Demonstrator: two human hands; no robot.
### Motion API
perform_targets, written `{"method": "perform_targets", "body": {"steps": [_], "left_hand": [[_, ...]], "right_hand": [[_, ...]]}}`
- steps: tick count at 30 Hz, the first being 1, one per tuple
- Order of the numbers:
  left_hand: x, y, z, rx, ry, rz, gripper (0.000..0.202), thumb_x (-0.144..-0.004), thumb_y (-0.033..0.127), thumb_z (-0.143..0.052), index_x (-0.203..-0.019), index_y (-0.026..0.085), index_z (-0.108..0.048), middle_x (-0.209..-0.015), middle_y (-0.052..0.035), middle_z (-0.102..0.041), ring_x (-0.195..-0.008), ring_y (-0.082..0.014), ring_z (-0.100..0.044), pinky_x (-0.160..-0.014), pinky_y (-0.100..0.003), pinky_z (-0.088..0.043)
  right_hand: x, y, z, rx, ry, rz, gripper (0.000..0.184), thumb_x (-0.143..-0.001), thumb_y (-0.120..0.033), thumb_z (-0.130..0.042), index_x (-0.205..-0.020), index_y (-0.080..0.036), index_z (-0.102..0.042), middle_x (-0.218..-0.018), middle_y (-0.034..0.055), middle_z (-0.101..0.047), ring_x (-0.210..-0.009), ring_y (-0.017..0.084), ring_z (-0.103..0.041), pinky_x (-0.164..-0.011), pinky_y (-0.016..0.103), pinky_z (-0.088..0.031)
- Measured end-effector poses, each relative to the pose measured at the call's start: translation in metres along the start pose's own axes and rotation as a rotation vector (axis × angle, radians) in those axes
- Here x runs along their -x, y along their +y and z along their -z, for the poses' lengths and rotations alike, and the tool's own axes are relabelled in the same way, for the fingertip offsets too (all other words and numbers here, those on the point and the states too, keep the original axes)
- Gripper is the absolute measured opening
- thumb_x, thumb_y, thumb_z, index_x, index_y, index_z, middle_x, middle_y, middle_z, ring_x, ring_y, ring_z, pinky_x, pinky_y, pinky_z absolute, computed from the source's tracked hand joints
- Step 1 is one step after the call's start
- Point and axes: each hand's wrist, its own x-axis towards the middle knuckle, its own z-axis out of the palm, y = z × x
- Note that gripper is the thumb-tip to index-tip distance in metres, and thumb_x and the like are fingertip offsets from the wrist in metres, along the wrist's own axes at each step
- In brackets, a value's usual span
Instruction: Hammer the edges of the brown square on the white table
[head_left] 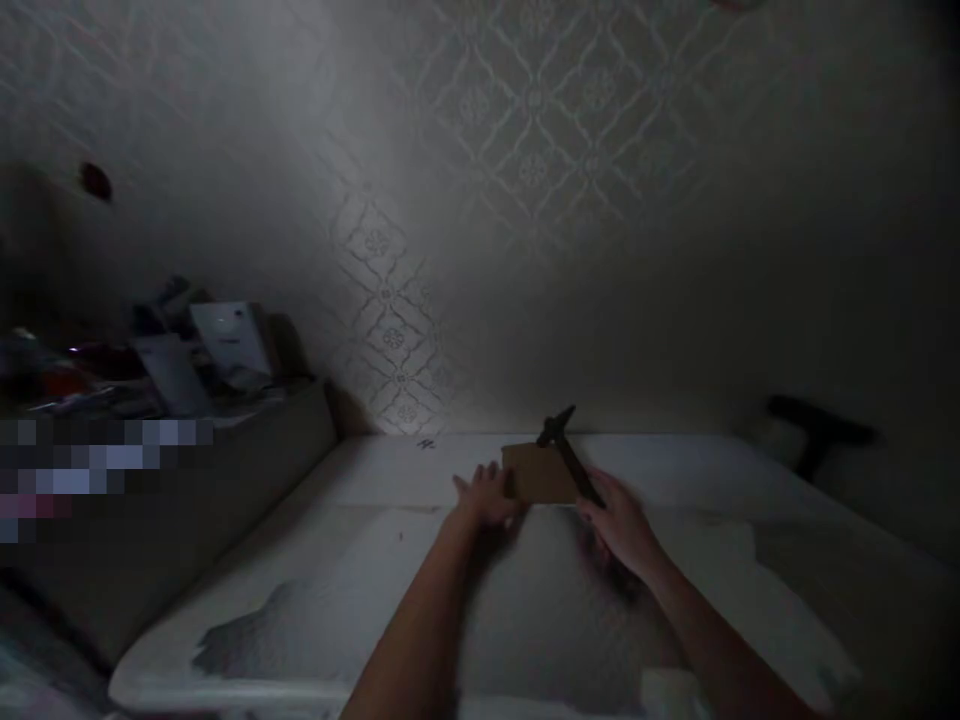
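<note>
My right hand is closed around the handle of a dark hammer. The hammer's head is raised over the top edge of a flat brown board, which looks like cardboard or thin wood. Beside the left edge of that board rests my left hand, its fingers spread and touching the board's side. The board lies on a white table near the wall. A few small dark nail-like pieces sit on the tabletop farther left. Dim light and blur hide fine detail.
A patterned wall rises right behind the table. To the left stands a grey cabinet with white boxes and clutter on top. A dark T-shaped object is at the right. The table's covering has torn grey patches.
</note>
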Motion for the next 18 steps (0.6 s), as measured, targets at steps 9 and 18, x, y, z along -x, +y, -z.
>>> {"method": "perform_targets", "body": {"steps": [9,18], "left_hand": [[0.003,0.005,-0.001,0.035,0.012,-0.015,0.079,-0.086,0.065,-0.04,-0.153,0.026,-0.02,-0.16,-0.0137,-0.016,-0.146,-0.0369,-0.012,-0.108,-0.071,-0.009],[0.007,0.013,-0.005,0.083,0.086,-0.01,0.073,-0.09,0.066,-0.024,-0.151,0.025,-0.027,-0.159,-0.0146,-0.021,-0.145,-0.0374,-0.015,-0.107,-0.072,-0.009]], "right_hand": [[-0.006,0.007,0.014,-0.092,0.113,-0.184,0.052,-0.067,-0.037,-0.053,-0.114,-0.015,-0.057,-0.048,-0.0073,-0.055,-0.03,0.014,-0.047,-0.032,0.025,-0.035],[-0.012,0.015,0.031,0.001,0.155,-0.326,0.018,-0.065,-0.032,-0.052,-0.071,-0.019,-0.062,-0.049,0.0002,-0.061,-0.039,0.014,-0.054,-0.041,0.024,-0.04]]}}
